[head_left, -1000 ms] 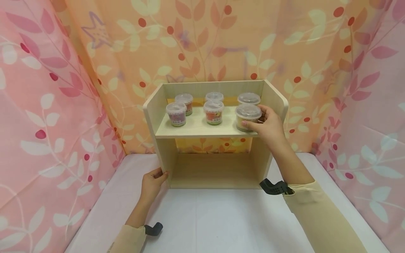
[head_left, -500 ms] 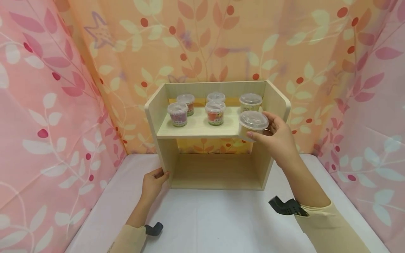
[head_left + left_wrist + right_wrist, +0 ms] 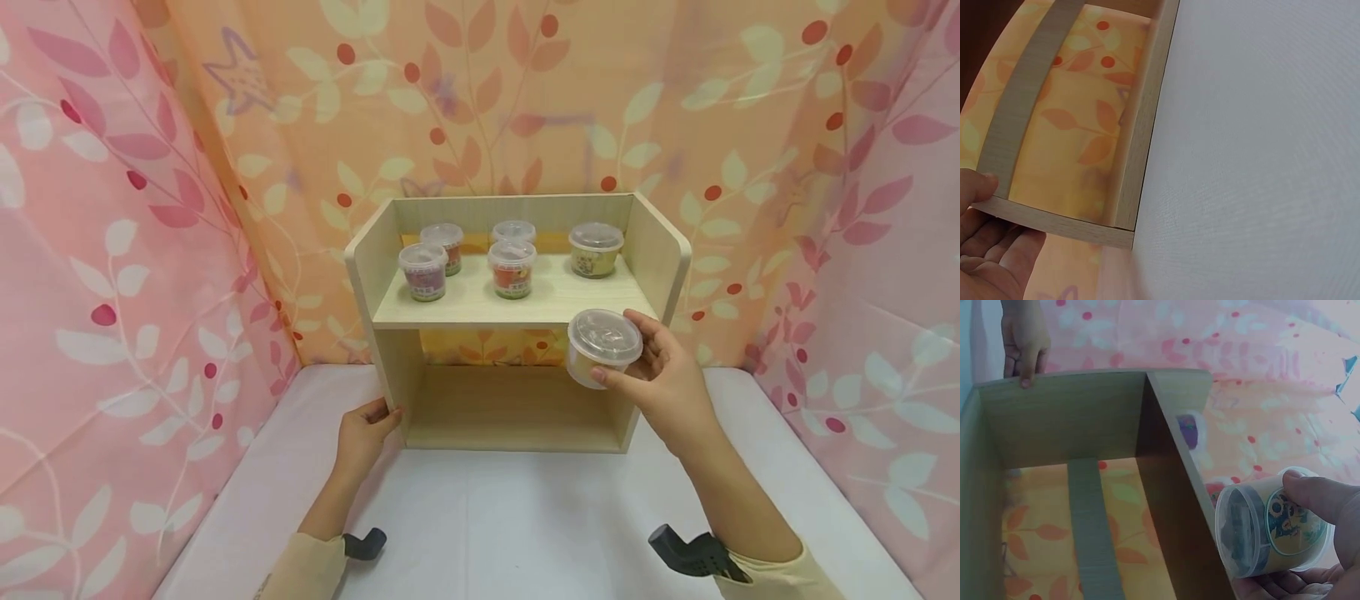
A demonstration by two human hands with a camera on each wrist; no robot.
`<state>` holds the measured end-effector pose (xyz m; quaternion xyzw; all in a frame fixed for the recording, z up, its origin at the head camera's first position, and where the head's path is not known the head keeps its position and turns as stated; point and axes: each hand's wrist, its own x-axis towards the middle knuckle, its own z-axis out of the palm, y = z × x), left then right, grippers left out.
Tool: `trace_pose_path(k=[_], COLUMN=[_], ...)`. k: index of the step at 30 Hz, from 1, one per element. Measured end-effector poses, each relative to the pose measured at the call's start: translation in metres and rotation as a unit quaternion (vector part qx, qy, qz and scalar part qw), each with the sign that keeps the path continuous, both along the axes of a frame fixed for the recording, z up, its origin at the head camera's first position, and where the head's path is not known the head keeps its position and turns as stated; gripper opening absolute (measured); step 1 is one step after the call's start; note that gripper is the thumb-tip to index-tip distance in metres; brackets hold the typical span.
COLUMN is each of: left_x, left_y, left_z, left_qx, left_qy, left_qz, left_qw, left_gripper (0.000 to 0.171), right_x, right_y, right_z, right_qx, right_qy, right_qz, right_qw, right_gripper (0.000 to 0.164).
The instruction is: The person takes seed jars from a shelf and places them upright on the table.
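Observation:
A clear lidded plastic tub [image 3: 600, 354], with a printed label in the right wrist view, is gripped between the thumb and fingers of my right hand [image 3: 671, 392]. It is off the shelf, in front of the upper board's right end. My left hand [image 3: 363, 433] pinches the left side panel of the pale wooden shelf unit [image 3: 480, 317] near its base. In the left wrist view the thumb [image 3: 985, 186] lies on one face, the fingers behind the other. A similar wide tub [image 3: 596, 252] with a yellowish label stands at the upper board's back right.
Several small lidded cups stand on the upper board: a purple-labelled cup [image 3: 424, 275] and a red-labelled cup [image 3: 513, 271] in front, two more behind. The lower compartment [image 3: 510, 408] faces the white tabletop [image 3: 487, 525]. Patterned curtains [image 3: 480, 100] surround the table.
My right hand has lifted the tub from the upper board's front right and drawn it forward and down, uncovering the tub behind. My left hand keeps its hold on the side panel.

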<state>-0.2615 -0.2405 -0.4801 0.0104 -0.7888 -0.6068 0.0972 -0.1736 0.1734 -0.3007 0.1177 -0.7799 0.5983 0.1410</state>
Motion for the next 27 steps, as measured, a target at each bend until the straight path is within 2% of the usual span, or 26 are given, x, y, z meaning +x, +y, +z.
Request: trace_pose_path(k=[4,12,17,27], left_x=[-0.003,-0.009,-0.007,-0.007], left_y=[-0.004,-0.005,-0.003,-0.003], left_z=[-0.008,-0.016,-0.015,-0.013], left_qx=[0.003,0.002,0.001,0.009], left_qy=[0.013,0.014,0.024,0.022], left_qz=[0.002,0.009,0.008,0.01], left_qw=[0.9999,0.9999,0.9997,0.9997], left_gripper=[0.042,0.044,0.044,0.041], right_x=[0.005,0.003,0.004,-0.002], right_y=[0.003,0.012,0.015,0.017], right_z=[-0.016,-0.057,-0.08,-0.129], right_qx=[0.014,0.026,0.032,0.07], right_qy=[-0.014,-0.071,-0.094,-0.125], right_qz=[-0.004,-0.005,-0.019,-0.033], right_qw=[1.0,0.997,0.995,0.989], right_gripper=[0.091,0.097,0.099,0.106])
